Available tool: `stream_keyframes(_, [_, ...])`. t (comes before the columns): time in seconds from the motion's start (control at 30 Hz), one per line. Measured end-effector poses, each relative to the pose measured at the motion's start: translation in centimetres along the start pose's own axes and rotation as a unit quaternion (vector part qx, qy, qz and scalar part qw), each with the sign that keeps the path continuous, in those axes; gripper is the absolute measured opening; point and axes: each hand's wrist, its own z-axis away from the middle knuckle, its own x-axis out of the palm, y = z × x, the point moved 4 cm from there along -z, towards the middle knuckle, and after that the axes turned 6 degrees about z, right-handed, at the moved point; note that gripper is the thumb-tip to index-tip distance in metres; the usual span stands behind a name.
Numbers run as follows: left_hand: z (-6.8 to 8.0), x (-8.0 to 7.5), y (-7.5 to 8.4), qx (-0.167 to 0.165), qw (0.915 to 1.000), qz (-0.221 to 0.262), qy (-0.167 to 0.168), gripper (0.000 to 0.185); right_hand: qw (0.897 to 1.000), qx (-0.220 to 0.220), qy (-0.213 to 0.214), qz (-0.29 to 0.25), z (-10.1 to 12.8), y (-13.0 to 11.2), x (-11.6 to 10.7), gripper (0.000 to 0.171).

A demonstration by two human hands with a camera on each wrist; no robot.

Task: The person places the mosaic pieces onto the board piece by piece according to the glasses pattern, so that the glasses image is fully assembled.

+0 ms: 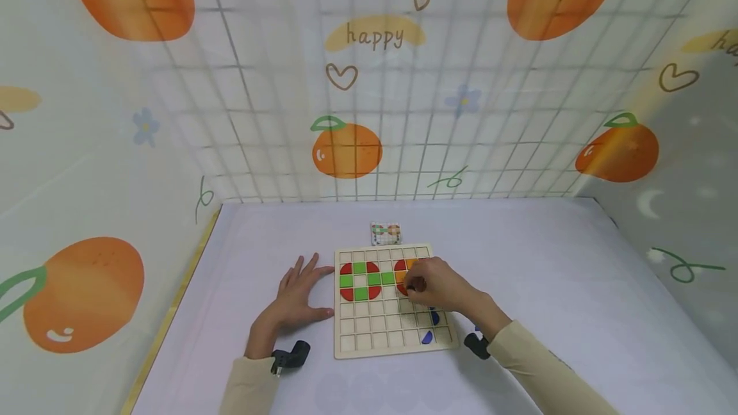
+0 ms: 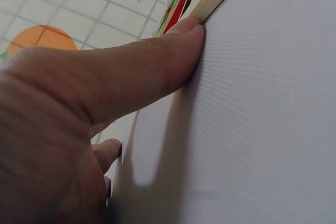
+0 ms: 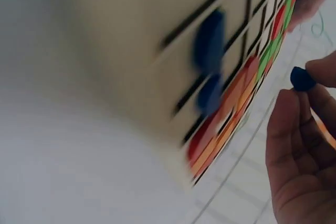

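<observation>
The wooden grid board [image 1: 392, 303] I work on holds red, green, orange and blue tiles. My right hand [image 1: 441, 285] has its grip pinching a blue piece [image 3: 302, 79]; my left hand [image 1: 300, 296] lies spread, thumb against the board's edge.

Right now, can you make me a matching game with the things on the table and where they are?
Things:
1. flat left hand
2. right hand
3. small picture card
4. blue quarter-round piece

Places:
a. behind the wooden grid board's far edge
b. in the board's near row
c. on the white tabletop, thumb against the board's left edge
d. over the board's red and orange tiles, pinching a small dark blue piece

Pairs: 1-c, 2-d, 3-a, 4-b
</observation>
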Motion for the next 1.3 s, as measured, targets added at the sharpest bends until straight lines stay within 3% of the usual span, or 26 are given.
stream_keyframes(0.13, [0.0,0.0,0.0,-0.005,0.9999,-0.010,-0.002,0.085,0.998,-0.050,-0.017,0.042,-2.0,-2.3,1.4,0.010])
stream_keyframes(0.23, [0.0,0.0,-0.1,-0.004,0.9999,-0.010,-0.004,0.085,0.990,-0.084,-0.043,0.102,-3.3,-4.3,2.7,0.010])
stream_keyframes(0.47, [-0.1,-0.4,-0.2,0.022,0.9998,0.002,-0.002,0.084,0.952,-0.180,-0.075,0.238,-5.3,-8.2,5.8,0.017])
stream_keyframes(0.57, [-0.1,-0.4,-0.1,0.030,0.9995,0.011,-0.001,0.084,0.945,-0.190,-0.081,0.252,-5.5,-8.7,6.5,0.022])
stream_keyframes(0.63, [0.0,-0.4,0.0,0.030,0.9994,0.015,-0.003,0.084,0.954,-0.168,-0.089,0.233,-5.4,-8.7,6.4,0.022])
stream_keyframes(0.73, [0.1,-0.4,0.2,0.029,0.9995,0.013,-0.005,0.083,0.972,-0.100,-0.089,0.193,-5.1,-8.1,5.9,0.019])
stream_keyframes(0.83, [0.2,-0.5,0.4,0.022,0.9997,0.003,-0.002,0.083,0.983,-0.040,-0.086,0.159,-4.6,-7.3,5.3,0.013])
stream_keyframes(1.03, [0.2,-0.7,0.6,0.016,0.9999,0.002,0.004,0.083,0.989,-0.008,-0.087,0.118,-3.8,-6.2,5.4,0.017])
stream_keyframes(1.3, [0.2,-0.2,0.2,0.013,0.9999,0.006,0.009,0.084,0.990,0.020,-0.079,0.115,-3.8,-5.8,6.1,0.017])
